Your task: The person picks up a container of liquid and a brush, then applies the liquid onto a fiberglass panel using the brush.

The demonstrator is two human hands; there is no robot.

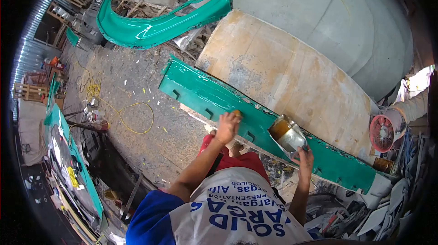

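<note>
White shirt cloth with blue lettering and a blue sleeve is seen closest, with red shorts just beyond it. Past them a long, glossy green panel is laid diagonally, from upper left down to lower right, with short dark tabs spaced along its near side. Over its middle, a small yellow-brown pad is held in the partly closed left hand, close to the green surface; the hand is slightly blurred, and whether the surface is touched cannot be told. Farther right, a shiny metal tin is gripped at its near end by the bent fingers of the right hand. It is tilted above the panel, and amber material is seen inside. Along the panel's far side a broad, curved tan sheet, stained grey in places, is set, with a large grey shell behind it. To the right a red round fan is joined to a pale duct. At the upper left a curved green part is placed, and on the littered floor a yellow cord is looped.
</note>
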